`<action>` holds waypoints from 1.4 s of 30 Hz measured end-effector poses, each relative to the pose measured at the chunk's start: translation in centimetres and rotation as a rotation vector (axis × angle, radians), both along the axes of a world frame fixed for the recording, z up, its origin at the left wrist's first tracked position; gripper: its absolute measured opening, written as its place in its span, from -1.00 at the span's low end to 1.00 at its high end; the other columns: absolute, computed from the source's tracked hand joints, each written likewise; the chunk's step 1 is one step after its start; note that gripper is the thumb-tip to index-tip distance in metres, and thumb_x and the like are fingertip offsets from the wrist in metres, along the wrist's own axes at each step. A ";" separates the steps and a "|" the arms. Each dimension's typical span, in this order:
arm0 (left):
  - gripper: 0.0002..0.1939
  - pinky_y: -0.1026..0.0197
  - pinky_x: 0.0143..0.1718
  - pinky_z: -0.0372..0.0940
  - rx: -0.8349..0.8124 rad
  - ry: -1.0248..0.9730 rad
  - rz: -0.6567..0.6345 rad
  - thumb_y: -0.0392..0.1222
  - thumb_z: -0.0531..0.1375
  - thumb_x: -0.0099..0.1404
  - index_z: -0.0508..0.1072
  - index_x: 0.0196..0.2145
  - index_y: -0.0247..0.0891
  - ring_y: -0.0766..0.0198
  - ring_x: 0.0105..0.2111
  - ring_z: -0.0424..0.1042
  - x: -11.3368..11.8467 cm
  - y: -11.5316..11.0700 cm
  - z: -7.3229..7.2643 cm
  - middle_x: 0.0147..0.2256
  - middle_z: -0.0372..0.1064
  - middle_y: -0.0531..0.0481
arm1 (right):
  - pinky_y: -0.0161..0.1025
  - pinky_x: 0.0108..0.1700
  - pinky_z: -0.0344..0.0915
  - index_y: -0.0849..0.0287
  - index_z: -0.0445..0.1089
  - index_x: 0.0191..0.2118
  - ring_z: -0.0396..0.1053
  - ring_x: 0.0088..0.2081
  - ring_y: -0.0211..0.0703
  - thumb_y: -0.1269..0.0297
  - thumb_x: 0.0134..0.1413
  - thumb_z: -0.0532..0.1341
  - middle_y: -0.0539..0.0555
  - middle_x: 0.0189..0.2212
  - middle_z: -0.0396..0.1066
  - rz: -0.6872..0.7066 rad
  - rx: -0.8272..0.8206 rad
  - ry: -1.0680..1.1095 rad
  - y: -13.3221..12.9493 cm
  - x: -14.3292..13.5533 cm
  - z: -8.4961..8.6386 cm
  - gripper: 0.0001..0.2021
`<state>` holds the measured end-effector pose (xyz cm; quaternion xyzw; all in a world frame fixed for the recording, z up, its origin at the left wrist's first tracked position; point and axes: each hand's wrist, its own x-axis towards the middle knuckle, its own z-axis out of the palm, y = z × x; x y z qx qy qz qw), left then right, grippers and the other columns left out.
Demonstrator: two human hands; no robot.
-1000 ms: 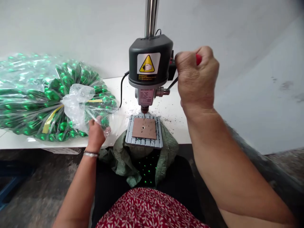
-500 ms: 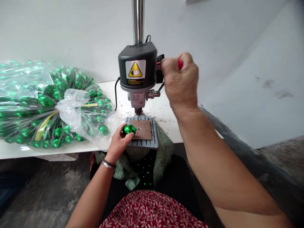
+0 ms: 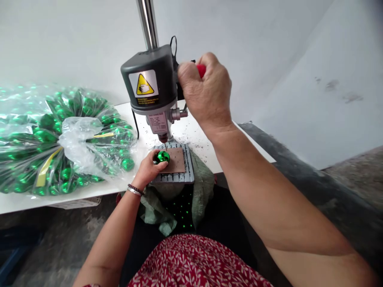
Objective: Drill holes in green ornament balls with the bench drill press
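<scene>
A shiny green bauble (image 3: 163,156) is pinched in my left hand (image 3: 152,164), over the left part of a brown board (image 3: 177,161). That board lies on the grey slotted base (image 3: 189,169) of a small drill press (image 3: 149,75). Just above the bauble is the thin drill bit (image 3: 166,146); whether it touches the bauble I cannot tell. My right hand (image 3: 208,89) is wrapped round a red-ended lever (image 3: 201,71) at the right side of the drill head. Most of the lever is hidden by the fingers.
A clear plastic bag (image 3: 79,137) full of green baubles covers the left of the white table (image 3: 206,139). Dark shavings lie scattered around the press. A green sack (image 3: 202,191) hangs open at the table's front edge, with green baubles (image 3: 183,215) inside.
The camera view has shifted and tilted, so the press appears further left. My left hand has brought the bauble closer under the drill bit. My right hand keeps its grip on the lever.
</scene>
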<state>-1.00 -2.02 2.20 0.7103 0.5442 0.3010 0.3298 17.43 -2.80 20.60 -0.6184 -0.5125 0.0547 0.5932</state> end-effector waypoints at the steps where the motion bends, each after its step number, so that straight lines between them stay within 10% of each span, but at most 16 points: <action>1: -0.52 0.09 0.03 0.31 -0.004 0.015 0.000 -0.11 0.29 0.10 0.43 0.00 -0.24 0.15 -0.11 0.46 0.0 0.1 0.1 -0.11 0.51 -0.06 | -0.31 -0.27 0.03 0.13 -0.04 -0.52 -0.05 -0.45 -0.34 0.12 0.21 0.13 -0.08 -0.54 -0.01 -0.006 -0.011 -0.015 0.2 0.1 0.1 -0.61; 15: -0.35 0.06 0.06 0.31 -0.015 0.091 0.003 -0.06 0.30 0.09 0.42 0.14 -0.27 0.13 -0.09 0.45 -0.1 1.2 0.3 -0.07 0.51 -0.09 | -0.37 -0.18 0.10 0.20 0.22 -0.43 -0.11 -0.45 -0.40 0.03 0.21 0.10 -0.11 -0.53 0.02 0.015 -0.015 0.035 1.5 0.5 0.5 -0.67; 33: -0.33 0.17 0.05 0.33 -0.128 -0.136 0.001 -0.16 0.36 0.04 0.44 0.15 -0.28 0.17 -0.07 0.47 0.8 1.4 -0.5 -0.08 0.54 -0.02 | -0.30 -0.31 -0.04 0.16 0.01 -0.55 -0.07 -0.47 -0.36 0.16 0.18 0.17 -0.11 -0.59 0.03 0.033 0.036 0.138 1.2 0.2 0.3 -0.61; 42: -0.34 0.16 0.04 0.34 -0.047 0.066 -0.179 -0.11 0.34 0.03 0.46 0.12 -0.27 0.14 -0.12 0.48 0.2 2.9 0.5 -0.14 0.54 -0.02 | -0.30 -0.32 -0.05 0.16 -0.04 -0.56 -0.07 -0.48 -0.41 0.23 0.18 0.16 -0.11 -0.58 0.01 0.023 0.058 0.166 1.5 0.1 0.2 -0.61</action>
